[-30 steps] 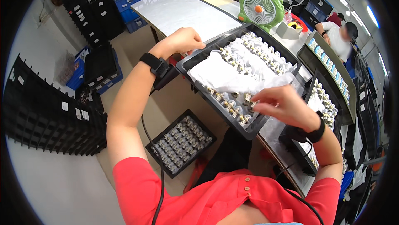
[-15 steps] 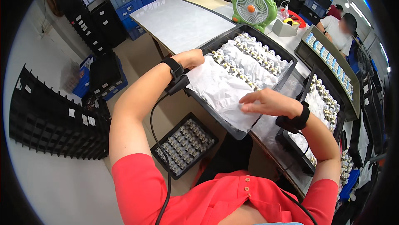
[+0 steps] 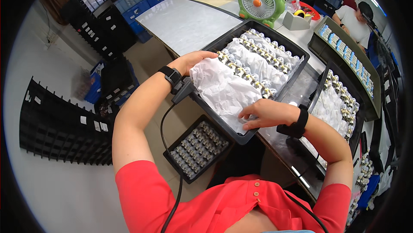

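Note:
A black tray juts over the table's front corner, holding rows of small metal-and-clear parts with white tissue paper between them. A crumpled sheet of white tissue paper covers the near part of the tray. At the tray's left rim, my left hand rests with fingers stretched along the sheet's far-left corner, beside the end of a row. My right hand lies over the sheet's near-right corner, thumb and fingers apart, touching the paper. Both wrists wear black straps with small devices.
To the right stand another black tray of similar parts with paper and an olive bin of blue-and-white pieces. A green fan sits behind. Below, a parts-filled tray lies on the floor. A co-worker is at far right.
My left hand has uncurled from a fist, its fingers now stretched along the paper. The right hand has shifted left and nearer across the sheet, which lies further back from the row.

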`<state>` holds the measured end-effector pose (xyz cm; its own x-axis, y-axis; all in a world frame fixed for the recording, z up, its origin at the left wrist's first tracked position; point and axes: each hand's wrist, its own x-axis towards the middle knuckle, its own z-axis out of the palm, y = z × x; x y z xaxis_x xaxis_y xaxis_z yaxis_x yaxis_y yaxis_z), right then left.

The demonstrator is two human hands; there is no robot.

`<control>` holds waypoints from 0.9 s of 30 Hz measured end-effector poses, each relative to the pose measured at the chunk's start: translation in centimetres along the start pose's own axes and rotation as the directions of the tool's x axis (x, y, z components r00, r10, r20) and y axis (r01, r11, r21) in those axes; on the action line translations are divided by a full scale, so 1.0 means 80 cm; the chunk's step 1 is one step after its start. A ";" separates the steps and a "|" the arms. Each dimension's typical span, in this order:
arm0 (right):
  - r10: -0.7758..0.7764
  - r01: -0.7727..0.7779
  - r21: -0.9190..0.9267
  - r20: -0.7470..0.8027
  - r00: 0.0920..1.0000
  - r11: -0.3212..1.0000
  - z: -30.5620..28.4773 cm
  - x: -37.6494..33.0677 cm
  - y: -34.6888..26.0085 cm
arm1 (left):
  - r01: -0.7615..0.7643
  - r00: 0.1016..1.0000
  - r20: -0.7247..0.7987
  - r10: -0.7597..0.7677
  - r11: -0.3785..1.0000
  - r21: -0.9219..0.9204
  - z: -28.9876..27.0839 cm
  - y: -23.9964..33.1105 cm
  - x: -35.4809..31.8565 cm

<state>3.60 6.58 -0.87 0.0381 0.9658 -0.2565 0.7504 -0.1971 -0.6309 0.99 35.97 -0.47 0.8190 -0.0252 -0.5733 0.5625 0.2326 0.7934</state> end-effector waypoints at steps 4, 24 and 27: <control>-0.035 0.035 -0.029 0.016 0.999 0.999 0.005 0.007 0.004 | -0.094 0.906 -0.247 0.343 0.733 0.674 -0.009 0.003 0.000; -0.037 0.038 -0.279 0.010 0.999 0.959 0.041 0.052 -0.004 | 0.162 0.985 -0.145 0.091 -0.230 0.960 0.045 -0.037 -0.039; -0.011 0.015 -0.278 0.014 1.000 0.960 0.038 0.047 -0.009 | 0.142 0.986 -0.119 0.114 -0.219 0.965 0.040 -0.044 -0.032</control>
<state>1.17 9.84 -3.58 0.0203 0.9654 -0.2598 0.9047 -0.1283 -0.4062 -2.72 32.11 -1.13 0.8584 0.1173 -0.4993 0.1024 -0.9931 -0.0574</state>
